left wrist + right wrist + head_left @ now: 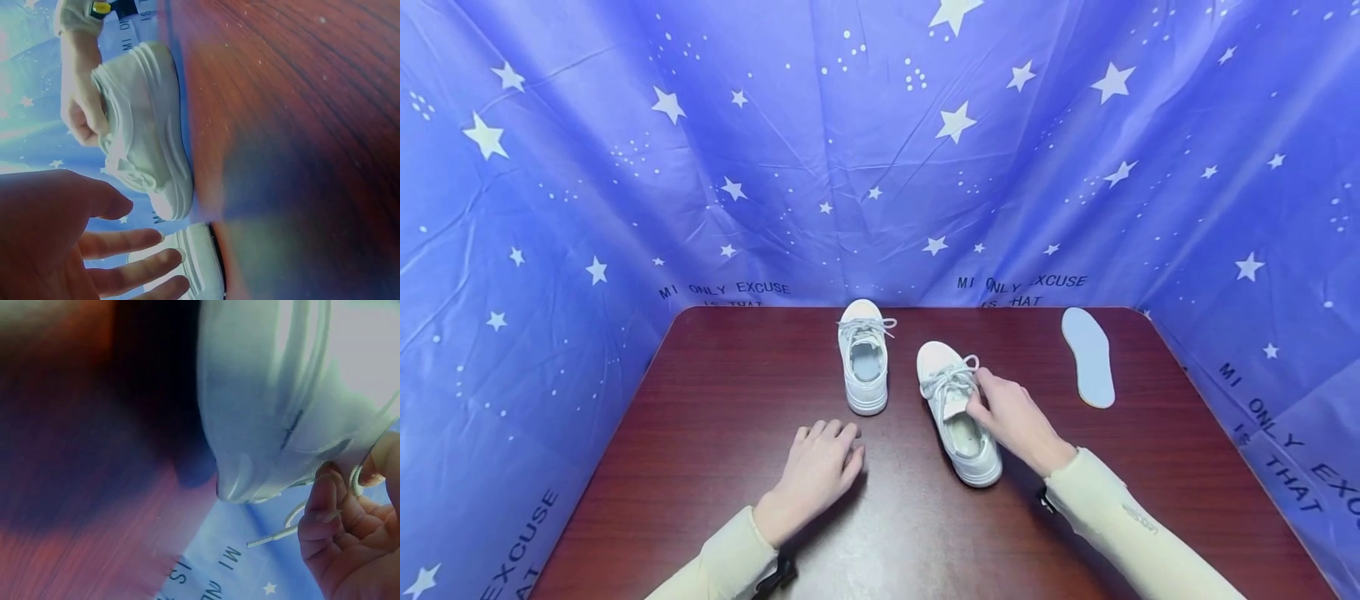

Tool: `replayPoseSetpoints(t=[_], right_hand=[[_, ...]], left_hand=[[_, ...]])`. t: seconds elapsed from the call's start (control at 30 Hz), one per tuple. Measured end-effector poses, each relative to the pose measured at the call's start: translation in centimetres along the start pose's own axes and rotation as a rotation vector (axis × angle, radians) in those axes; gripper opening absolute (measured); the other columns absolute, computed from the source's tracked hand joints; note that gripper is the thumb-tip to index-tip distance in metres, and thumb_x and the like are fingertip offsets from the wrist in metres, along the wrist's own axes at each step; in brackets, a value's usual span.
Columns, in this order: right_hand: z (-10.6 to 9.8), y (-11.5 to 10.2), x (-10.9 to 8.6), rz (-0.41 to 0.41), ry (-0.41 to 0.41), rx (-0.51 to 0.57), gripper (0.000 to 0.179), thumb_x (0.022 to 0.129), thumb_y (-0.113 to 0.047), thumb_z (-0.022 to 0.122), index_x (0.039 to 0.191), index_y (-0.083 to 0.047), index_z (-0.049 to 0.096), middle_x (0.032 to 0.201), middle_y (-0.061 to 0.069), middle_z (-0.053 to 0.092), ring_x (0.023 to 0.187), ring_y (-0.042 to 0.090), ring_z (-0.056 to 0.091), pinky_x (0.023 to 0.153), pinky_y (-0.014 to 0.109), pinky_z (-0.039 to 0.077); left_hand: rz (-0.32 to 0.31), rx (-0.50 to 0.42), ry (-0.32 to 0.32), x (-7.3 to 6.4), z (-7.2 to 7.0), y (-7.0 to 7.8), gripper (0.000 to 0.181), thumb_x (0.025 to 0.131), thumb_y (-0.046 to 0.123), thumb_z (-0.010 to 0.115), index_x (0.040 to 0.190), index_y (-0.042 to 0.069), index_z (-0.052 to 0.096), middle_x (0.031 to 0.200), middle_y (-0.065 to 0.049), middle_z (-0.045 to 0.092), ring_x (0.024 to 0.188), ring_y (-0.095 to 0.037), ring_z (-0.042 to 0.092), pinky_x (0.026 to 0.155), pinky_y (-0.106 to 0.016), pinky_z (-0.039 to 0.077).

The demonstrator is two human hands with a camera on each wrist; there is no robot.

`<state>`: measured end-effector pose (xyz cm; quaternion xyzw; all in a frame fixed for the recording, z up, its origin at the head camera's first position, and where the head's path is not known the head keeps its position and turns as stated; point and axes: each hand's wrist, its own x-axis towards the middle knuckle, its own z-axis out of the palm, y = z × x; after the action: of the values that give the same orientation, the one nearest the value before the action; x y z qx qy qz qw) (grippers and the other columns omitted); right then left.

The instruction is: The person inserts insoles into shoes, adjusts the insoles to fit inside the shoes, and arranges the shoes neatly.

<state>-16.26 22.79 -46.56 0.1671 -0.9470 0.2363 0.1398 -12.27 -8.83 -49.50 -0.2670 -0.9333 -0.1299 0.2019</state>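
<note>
The right hand [1018, 421] is pinching a white low-cut sneaker with pale grey laces [953, 406] at the side of its opening, beside the laces. The thumb is reaching over the rim while the fingers are curling round the outer side; this grip is closing on the shoe. The sneaker is pointing sole-down, toe away from the person and slanting to the left, over the middle of the reddish-brown wood-grain desk [737, 375]; whether its sole is touching the wood, I cannot tell. Its interior is showing a cream colour.

A matching white sneaker [862, 343] is standing upright just to its left and farther back, toe toward the cloth, with a bluish-grey lining piece [867, 364] showing inside. The left hand [823, 457] is hovering in front of that shoe, apart from it, fingers spreading loosely, this grip holding nothing.

A flat, pale blue, foot-shaped insole [1088, 358] is lying near the far right corner of the desk, well apart from both shoes. Cream sleeves [1120, 521] are covering both forearms. A blue cloth backdrop [850, 167] with white stars, dots and black lettering is hanging around the desk.
</note>
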Motion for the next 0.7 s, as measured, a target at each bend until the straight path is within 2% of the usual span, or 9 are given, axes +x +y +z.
replayPoseSetpoints(t=[0.3,0.5,0.7], right_hand=[[-1.6,-0.8,-2.4,-0.117,-0.069,0.029,0.012,0.090,-0.003,0.061,0.093,-0.014,0.058,0.072,-0.013,0.046,0.064,0.002,0.046,0.056,0.022,0.041],[-1.8,-0.7,-3.4,-0.254,-0.116,0.079,0.015,0.090,-0.001,0.063,0.094,-0.016,0.059,0.075,-0.018,0.044,0.066,-0.003,0.046,0.059,0.018,0.042],[-1.9,-1.0,-3.4,-0.413,-0.167,0.163,0.018,0.092,0.002,0.062,0.096,-0.016,0.061,0.080,-0.019,0.046,0.070,-0.004,0.047,0.064,0.013,0.041]], left_hand=[[0.006,0.012,-0.006,0.3,-0.4,0.1,0.014,0.092,0.025,0.072,0.099,0.013,0.071,0.089,-0.003,0.069,0.084,-0.026,0.064,0.068,-0.041,0.044],[0.007,0.015,0.000,0.3,-0.7,0.2,0.012,0.092,0.024,0.072,0.098,0.013,0.071,0.089,-0.004,0.069,0.084,-0.028,0.064,0.069,-0.042,0.045],[0.021,0.010,0.044,0.3,-0.7,0.2,0.010,0.092,0.024,0.071,0.095,0.014,0.070,0.086,-0.003,0.067,0.082,-0.027,0.062,0.068,-0.042,0.044]])
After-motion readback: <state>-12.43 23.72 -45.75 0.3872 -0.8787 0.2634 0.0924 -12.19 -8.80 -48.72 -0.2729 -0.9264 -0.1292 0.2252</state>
